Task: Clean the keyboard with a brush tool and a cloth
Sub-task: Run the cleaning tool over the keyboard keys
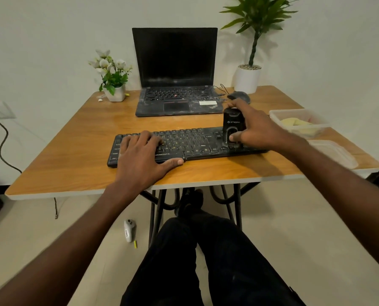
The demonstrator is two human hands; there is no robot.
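A dusty black keyboard [193,144] lies across the middle of the wooden table [78,155]. My left hand [142,155] rests flat on its left half, fingers spread over the keys, thumb along the front edge. My right hand [252,127] grips an upright black brush tool [232,122] whose lower end stands on the keyboard's right end. A yellow cloth [296,123] lies in a clear plastic container [276,114] at the table's right.
An open dusty laptop [175,69] stands behind the keyboard, a mouse [239,96] to its right. A small flower pot [114,91] and a tall potted plant [248,78] occupy the back corners. A clear lid [336,153] lies at the right edge.
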